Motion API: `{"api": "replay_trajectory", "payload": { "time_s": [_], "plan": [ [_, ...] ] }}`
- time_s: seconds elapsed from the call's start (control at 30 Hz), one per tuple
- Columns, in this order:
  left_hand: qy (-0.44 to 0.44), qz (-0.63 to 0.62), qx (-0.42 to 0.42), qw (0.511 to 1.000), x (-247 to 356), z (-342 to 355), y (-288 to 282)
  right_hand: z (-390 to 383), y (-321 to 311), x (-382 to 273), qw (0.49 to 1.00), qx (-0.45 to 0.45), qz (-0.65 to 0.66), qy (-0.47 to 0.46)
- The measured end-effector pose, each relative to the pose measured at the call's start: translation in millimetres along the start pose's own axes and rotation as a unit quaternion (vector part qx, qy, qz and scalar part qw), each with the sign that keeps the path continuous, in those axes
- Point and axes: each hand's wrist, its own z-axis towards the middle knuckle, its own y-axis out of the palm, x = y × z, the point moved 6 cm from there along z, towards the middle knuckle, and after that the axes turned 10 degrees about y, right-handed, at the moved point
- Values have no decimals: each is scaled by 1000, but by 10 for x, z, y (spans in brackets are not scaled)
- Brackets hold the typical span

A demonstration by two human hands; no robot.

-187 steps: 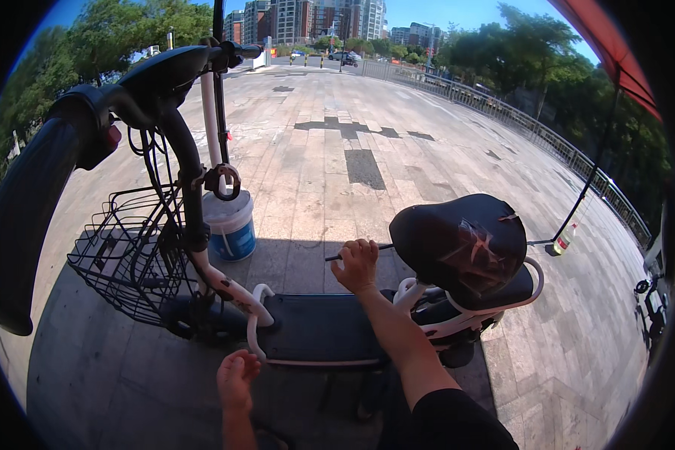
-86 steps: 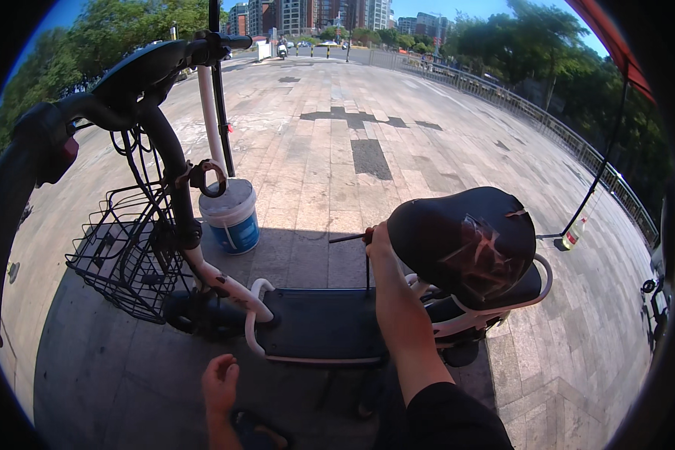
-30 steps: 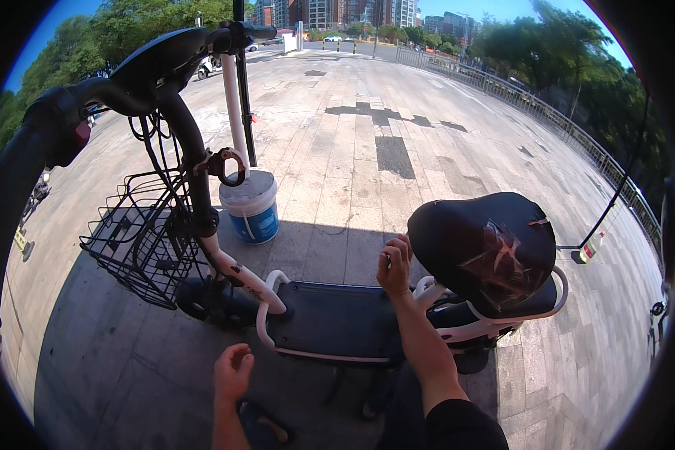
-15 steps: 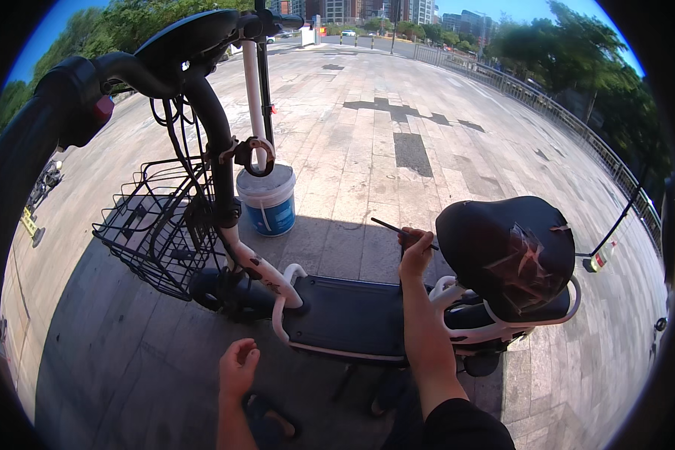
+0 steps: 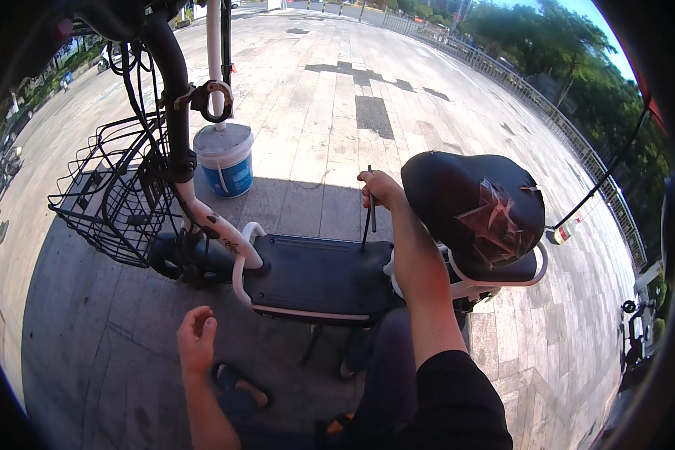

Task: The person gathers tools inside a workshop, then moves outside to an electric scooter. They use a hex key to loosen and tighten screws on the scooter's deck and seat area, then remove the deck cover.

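Note:
A small electric scooter stands side-on before me, with a black footboard [image 5: 315, 274] in a white frame. My right hand [image 5: 382, 189] is above its far edge, closed on a thin dark rod [image 5: 365, 225]. The rod hangs steeply down, its lower end over the footboard; whether it touches cannot be made out. Beside that forearm is the black seat [image 5: 465, 202], its cover torn and patched with clear tape. My left hand [image 5: 196, 341] hangs low on the near side, fingers loosely curled, thumb apart, nothing visible in it.
A black wire basket [image 5: 112, 202] and dark steering column [image 5: 176, 112] are at left. Behind them stands a blue-and-white bucket [image 5: 225, 169] holding a white pole [image 5: 214, 52]. A slanting black pole [image 5: 607, 176] and metal railing [image 5: 570, 135] are at right.
My view has tilted down and shifted right. The rod in my right hand has swung from nearly level to steeply downward. My left hand stays low, loosely curled.

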Motion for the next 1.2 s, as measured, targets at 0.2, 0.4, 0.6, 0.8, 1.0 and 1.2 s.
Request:
{"api": "replay_trajectory", "payload": {
  "time_s": [0.2,0.4,0.6,0.8,1.0,1.2],
  "plan": [
    [8,-18,-1,1000,-26,-1,-34,-200,103,-485,755,185,-623,-89],
    [6,2,0,1000,-34,-18,-52,-320,367,-456,622,361,-669,-190],
    [-19,-21,40,999,-47,-49,-145,-646,432,-170,490,359,-558,-565],
    [-4,-17,30,999,-28,-8,-115,-681,26,140,759,453,-253,-393],
    [-20,-9,41,999,-61,11,-57,-426,-92,562,743,458,-82,-481],
    [-14,0,31,999,-99,80,11,680,-506,1312,508,629,-529,-258]
  ]
}}
